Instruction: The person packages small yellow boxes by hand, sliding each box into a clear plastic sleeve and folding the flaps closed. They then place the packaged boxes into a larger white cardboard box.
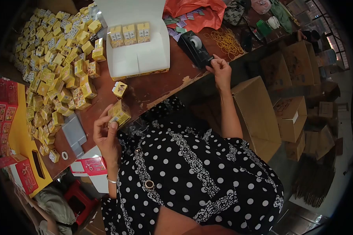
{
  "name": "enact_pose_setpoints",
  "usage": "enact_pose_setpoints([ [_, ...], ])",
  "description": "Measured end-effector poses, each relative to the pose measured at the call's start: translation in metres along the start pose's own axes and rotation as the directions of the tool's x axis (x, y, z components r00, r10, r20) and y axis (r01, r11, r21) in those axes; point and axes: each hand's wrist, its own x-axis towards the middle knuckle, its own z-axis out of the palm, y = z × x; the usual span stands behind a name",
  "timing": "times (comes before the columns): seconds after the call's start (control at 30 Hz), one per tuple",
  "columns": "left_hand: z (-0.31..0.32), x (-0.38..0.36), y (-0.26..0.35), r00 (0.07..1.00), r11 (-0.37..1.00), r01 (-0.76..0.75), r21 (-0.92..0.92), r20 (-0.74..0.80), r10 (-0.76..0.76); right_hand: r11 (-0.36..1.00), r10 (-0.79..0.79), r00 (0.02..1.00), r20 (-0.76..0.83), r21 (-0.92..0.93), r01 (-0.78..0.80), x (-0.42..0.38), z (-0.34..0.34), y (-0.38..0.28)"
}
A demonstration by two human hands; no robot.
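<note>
My left hand (108, 135) is closed around a small yellow printed box (120, 112), held between thumb and fingers over the table's front edge. Just beyond it, another small box (120, 89) stands on the table. My right hand (220, 72) pinches at the cutting end of a black tape dispenser (194, 47), where the tape comes off. The strip itself is too fine to see clearly. Behind both hands lies an open white carton (139, 62), lid raised, with a row of 3 small yellow boxes (130, 34) along its back wall.
A big heap of small yellow boxes (59, 66) covers the table's left side. Rubber bands (225, 42) and a red plastic bag (196, 13) lie at the back right. A grey plastic piece (74, 131) is at left. Open cardboard boxes (259, 113) stand at right. Another person's arm (39, 211) shows lower left.
</note>
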Motion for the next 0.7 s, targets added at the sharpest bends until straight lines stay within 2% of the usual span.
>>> enact_pose_setpoints([
  [0.13, 0.0, 0.007, 0.009, 0.991, 0.989, -0.132, 0.068, 0.015, 0.131, 0.984, -0.061, 0.998, -0.022, -0.167, 0.056, 0.004, 0.001, -0.003],
  [0.2, 0.001, 0.009, 0.018, 0.986, 0.975, -0.167, 0.143, 0.04, 0.163, 0.974, -0.104, 0.994, -0.019, -0.205, 0.098, 0.014, -0.021, 0.023],
  [0.27, 0.008, 0.01, 0.027, 0.978, 0.976, -0.209, 0.054, 0.037, 0.208, 0.975, -0.068, 0.994, -0.081, -0.214, 0.049, 0.016, -0.027, 0.019],
  [0.3, 0.008, 0.01, 0.028, 0.964, 0.954, -0.266, 0.138, 0.04, 0.263, 0.976, -0.071, 0.996, -0.046, -0.21, 0.06, 0.014, -0.018, 0.008],
  [0.33, 0.007, 0.01, 0.03, 0.961, 0.951, -0.274, 0.141, 0.016, 0.275, 0.954, -0.185, 0.98, -0.066, -0.25, 0.164, 0.008, -0.004, -0.011],
  [0.37, 0.006, 0.01, 0.032, 0.936, 0.901, -0.349, 0.257, 0.06, 0.346, 0.922, -0.293, 0.952, -0.092, -0.292, 0.255, 0.0, 0.012, -0.03],
  [0.4, 0.004, 0.009, 0.034, 0.908, 0.832, -0.417, 0.365, 0.122, 0.401, 0.923, -0.286, 0.954, -0.088, -0.291, 0.25, -0.009, 0.032, -0.051],
  [0.43, 0.004, 0.009, 0.034, 0.91, 0.834, -0.412, 0.368, 0.125, 0.394, 0.949, -0.232, 0.973, 0.003, -0.221, 0.227, -0.022, 0.057, -0.076],
  [0.47, 0.006, 0.011, 0.034, 0.88, 0.768, -0.469, 0.436, 0.165, 0.445, 0.969, -0.184, 0.979, 0.093, -0.152, 0.197, -0.037, 0.08, -0.096],
  [0.5, 0.008, 0.014, 0.034, 0.845, 0.693, -0.526, 0.494, 0.21, 0.492, 0.981, -0.188, 0.948, 0.256, 0.0, 0.194, -0.054, 0.106, -0.109],
  [0.53, 0.009, 0.016, 0.034, 0.844, 0.694, -0.529, 0.488, 0.218, 0.49, 0.974, -0.217, 0.885, 0.411, 0.151, 0.168, -0.071, 0.132, -0.117],
  [0.6, 0.011, 0.023, 0.035, 0.96, 0.94, -0.266, 0.214, -0.032, 0.279, 0.968, -0.136, 0.792, 0.595, 0.25, -0.021, -0.1, 0.173, -0.125],
  [0.63, 0.006, 0.033, 0.029, 0.967, 0.976, -0.207, 0.073, -0.136, 0.215, 0.966, -0.053, 0.762, 0.646, 0.227, -0.125, -0.112, 0.189, -0.126],
  [0.67, -0.003, 0.042, 0.026, 0.964, 0.974, -0.213, 0.081, -0.144, 0.223, 0.953, 0.028, 0.717, 0.696, 0.198, -0.23, -0.121, 0.204, -0.126],
  [0.7, -0.016, 0.05, 0.024, 0.972, 0.993, -0.072, -0.095, -0.232, 0.048, 0.942, 0.054, 0.683, 0.729, 0.188, -0.276, -0.127, 0.216, -0.121],
])
